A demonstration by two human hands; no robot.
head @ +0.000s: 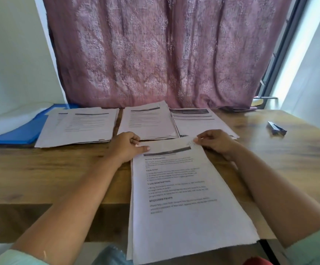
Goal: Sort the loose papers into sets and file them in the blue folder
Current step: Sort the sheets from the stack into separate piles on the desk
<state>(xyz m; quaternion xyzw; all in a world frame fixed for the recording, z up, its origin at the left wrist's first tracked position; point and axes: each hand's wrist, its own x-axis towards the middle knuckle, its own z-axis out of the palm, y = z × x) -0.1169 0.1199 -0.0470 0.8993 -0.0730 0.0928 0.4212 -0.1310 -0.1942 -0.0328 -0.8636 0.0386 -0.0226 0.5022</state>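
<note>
A stack of printed papers [184, 197] lies in front of me, its near end hanging over the table's front edge. My left hand [125, 147] pinches its top left corner, thumb on the sheet. My right hand [215, 142] pinches the top right corner. Beyond them three paper piles lie in a row: a left pile [79, 127], a middle pile [147, 123] and a right pile [197, 119]. The open blue folder [19, 131] lies at the far left, partly under the left pile.
The wooden table [50, 169] runs the width of the view. A small dark stapler-like object [276, 128] rests at the right. A pink patterned curtain [164, 54] hangs behind the table. A window frame [281, 64] stands at the right.
</note>
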